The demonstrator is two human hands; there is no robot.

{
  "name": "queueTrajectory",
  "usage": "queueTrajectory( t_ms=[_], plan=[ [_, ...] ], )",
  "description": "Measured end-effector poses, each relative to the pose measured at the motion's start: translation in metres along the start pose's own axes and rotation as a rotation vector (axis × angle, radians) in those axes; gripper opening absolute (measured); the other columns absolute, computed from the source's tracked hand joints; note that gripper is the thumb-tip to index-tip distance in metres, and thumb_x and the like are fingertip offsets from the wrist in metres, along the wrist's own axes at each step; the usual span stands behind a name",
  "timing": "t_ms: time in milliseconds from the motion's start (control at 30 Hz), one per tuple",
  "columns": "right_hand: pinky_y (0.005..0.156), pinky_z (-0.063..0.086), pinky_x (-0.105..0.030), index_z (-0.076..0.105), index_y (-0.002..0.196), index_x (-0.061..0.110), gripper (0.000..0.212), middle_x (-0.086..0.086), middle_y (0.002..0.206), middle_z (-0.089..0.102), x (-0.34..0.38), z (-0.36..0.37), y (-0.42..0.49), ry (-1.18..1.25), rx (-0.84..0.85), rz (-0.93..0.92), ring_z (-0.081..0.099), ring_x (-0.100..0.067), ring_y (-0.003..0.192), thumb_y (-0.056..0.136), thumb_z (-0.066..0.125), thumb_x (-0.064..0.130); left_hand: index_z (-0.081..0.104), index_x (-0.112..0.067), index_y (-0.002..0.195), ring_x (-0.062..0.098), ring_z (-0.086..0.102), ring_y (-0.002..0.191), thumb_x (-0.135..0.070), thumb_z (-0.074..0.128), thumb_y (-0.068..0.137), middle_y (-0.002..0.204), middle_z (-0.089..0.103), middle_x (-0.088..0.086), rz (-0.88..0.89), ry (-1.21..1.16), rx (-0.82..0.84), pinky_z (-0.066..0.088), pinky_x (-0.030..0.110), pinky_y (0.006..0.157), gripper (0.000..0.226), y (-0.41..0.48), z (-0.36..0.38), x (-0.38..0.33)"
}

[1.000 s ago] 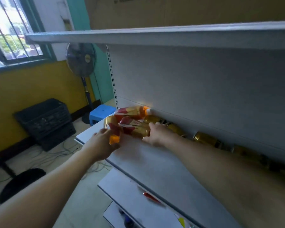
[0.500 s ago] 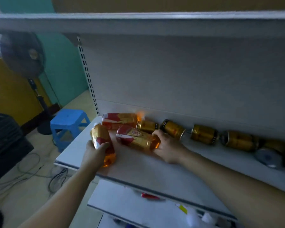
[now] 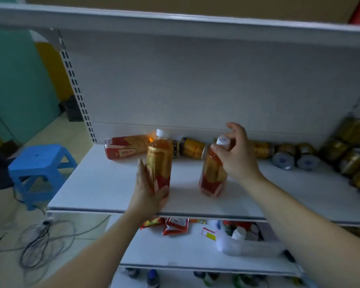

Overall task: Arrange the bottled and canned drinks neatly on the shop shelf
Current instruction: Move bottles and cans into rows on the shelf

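Left hand (image 3: 148,189) gripped one upright tea bottle (image 3: 159,163) on the shelf (image 3: 104,183); right hand (image 3: 236,156) pinched a tilted second bottle (image 3: 213,173). Third bottle (image 3: 126,146) and cans (image 3: 192,148) lay unsorted; task barely started.

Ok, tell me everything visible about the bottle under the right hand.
The bottle is clear plastic with amber drink, a white cap and a gold-and-red label. It stands on the shelf, leaning slightly left. The right hand grips its neck and shoulder from the right. It stands apart from the other upright bottle, ahead of the toppled cans.
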State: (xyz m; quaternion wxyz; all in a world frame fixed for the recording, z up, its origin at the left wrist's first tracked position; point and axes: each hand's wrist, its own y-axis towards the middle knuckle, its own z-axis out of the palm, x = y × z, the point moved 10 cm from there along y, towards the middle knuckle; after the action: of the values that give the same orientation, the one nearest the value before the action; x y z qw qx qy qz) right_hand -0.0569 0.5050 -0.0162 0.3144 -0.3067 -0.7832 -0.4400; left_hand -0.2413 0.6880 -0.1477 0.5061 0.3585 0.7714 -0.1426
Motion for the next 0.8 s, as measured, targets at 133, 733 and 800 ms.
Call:
queueTrajectory(
  t_ms=[133, 733, 800],
  plan=[
    [0.074, 0.044, -0.025, 0.059, 0.1, 0.028, 0.031, 0.004, 0.095, 0.062, -0.023, -0.004, -0.019, -0.095, 0.049, 0.032, 0.059, -0.011, 0.092, 0.078, 0.069, 0.046, -0.001, -0.019, 0.15, 0.022, 0.035, 0.125, -0.014, 0.078, 0.068, 0.14, 0.026, 0.006, -0.007, 0.04, 0.041, 0.03, 0.026, 0.096, 0.114, 0.008, 0.035, -0.017],
    [0.066, 0.052, -0.032, 0.061, 0.106, 0.016, 0.029, -0.009, 0.091, 0.071, -0.165, -0.108, -0.058, 0.838, -0.013, 0.789, 0.069, -0.024, 0.077, 0.08, 0.072, 0.021, 0.049, -0.009, 0.105, 0.027, 0.061, 0.069, -0.013, 0.064, 0.084, 0.093, 0.062, 0.019, -0.354, -0.485, -0.045, 0.047, 0.033, 0.051, 0.026, -0.011, 0.135, -0.063],
    [0.063, 0.055, -0.033, 0.065, 0.103, 0.015, 0.032, -0.011, 0.083, 0.072, -0.176, -0.129, -0.074, 1.033, -0.074, 0.916, 0.07, -0.023, 0.068, 0.082, 0.066, 0.038, 0.051, -0.007, 0.111, 0.029, 0.062, 0.074, -0.007, 0.054, 0.088, 0.094, 0.064, 0.018, -0.39, -0.636, 0.064, 0.049, 0.035, 0.059, 0.023, -0.015, 0.171, -0.08]
  ],
)
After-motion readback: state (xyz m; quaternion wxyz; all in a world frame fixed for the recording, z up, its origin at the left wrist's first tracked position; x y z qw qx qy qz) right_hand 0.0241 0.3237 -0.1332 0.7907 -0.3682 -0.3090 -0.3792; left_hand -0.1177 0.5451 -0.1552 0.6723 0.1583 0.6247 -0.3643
